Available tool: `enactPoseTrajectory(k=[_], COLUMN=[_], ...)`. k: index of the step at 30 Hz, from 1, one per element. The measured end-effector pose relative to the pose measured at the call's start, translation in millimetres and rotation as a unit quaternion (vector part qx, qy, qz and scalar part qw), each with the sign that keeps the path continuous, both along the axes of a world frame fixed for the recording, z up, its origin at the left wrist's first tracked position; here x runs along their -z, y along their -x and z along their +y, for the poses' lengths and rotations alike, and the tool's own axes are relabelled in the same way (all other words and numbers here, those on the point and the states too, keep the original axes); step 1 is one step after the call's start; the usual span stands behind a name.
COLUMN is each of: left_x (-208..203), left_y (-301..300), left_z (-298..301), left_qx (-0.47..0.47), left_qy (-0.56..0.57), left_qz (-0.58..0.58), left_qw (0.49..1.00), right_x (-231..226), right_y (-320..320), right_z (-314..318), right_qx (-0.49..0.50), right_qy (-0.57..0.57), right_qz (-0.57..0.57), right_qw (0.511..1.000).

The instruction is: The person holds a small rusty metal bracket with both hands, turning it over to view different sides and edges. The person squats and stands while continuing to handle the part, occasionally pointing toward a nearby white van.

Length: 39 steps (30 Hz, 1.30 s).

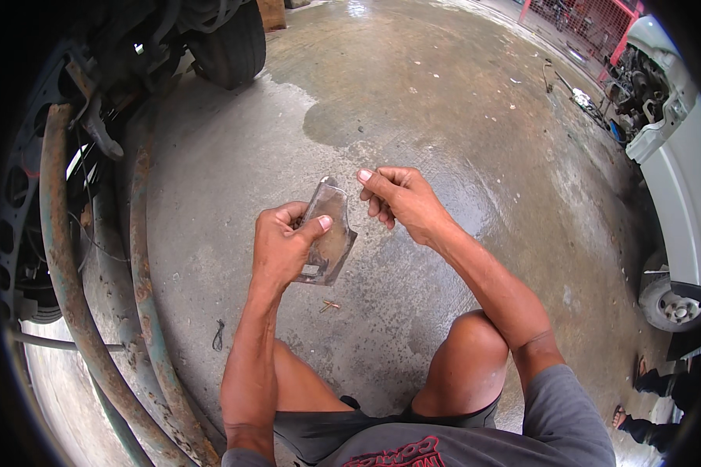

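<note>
My left hand [282, 243] grips a flat grey metal bracket [329, 233], its thumb pressed across the face. The bracket has bent edges, a tapered upper end and a rectangular cutout near its lower end. Just to the right of the bracket's top, and apart from it, is my right hand [397, 198]. Its thumb and forefinger are closed together and the other fingers curl in; anything between them is too small or hidden to make out. On the floor below the bracket lie a few small brass-coloured pieces [330, 305], perhaps screws.
Rusty curved pipes [64, 210] and a vehicle's dark underside with a tyre [230, 47] stand at my left. A small dark wire loop [218, 335] lies on the partly wet concrete floor [413, 93]. To the right are a white vehicle [681, 187] and another person's feet [619, 416].
</note>
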<state>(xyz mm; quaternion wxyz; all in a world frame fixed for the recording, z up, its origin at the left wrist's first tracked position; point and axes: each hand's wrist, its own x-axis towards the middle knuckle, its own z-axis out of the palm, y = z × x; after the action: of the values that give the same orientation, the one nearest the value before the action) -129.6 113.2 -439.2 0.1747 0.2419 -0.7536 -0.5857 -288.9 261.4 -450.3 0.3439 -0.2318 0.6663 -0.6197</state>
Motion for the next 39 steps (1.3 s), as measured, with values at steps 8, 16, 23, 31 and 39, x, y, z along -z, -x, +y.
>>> enactPoseTrajectory(k=[8,16,23,31,39], left_x=[8,3,6,5,7], left_y=[1,-2,-1,-1,1], left_z=[2,7,9,1,-12], left_qx=[-0.003,-0.002,0.011,0.0,-0.001], left_qy=[0.054,0.143,0.172,0.073,-0.164], left_qz=[-0.011,-0.015,-0.031,-0.021,0.057], left_qw=[0.998,0.99,0.985,0.997,0.985], right_x=[4,6,7,6,4], right_y=[1,0,0,2,1], right_z=[-3,-4,-4,-3,-2], right_qx=[-0.004,-0.007,-0.004,0.02,0.023], right_qy=[-0.002,-0.007,-0.002,0.017,0.015], right_qz=[0.0,0.008,0.017,0.067,0.075], right_qw=[1.0,1.0,1.0,0.997,0.997])
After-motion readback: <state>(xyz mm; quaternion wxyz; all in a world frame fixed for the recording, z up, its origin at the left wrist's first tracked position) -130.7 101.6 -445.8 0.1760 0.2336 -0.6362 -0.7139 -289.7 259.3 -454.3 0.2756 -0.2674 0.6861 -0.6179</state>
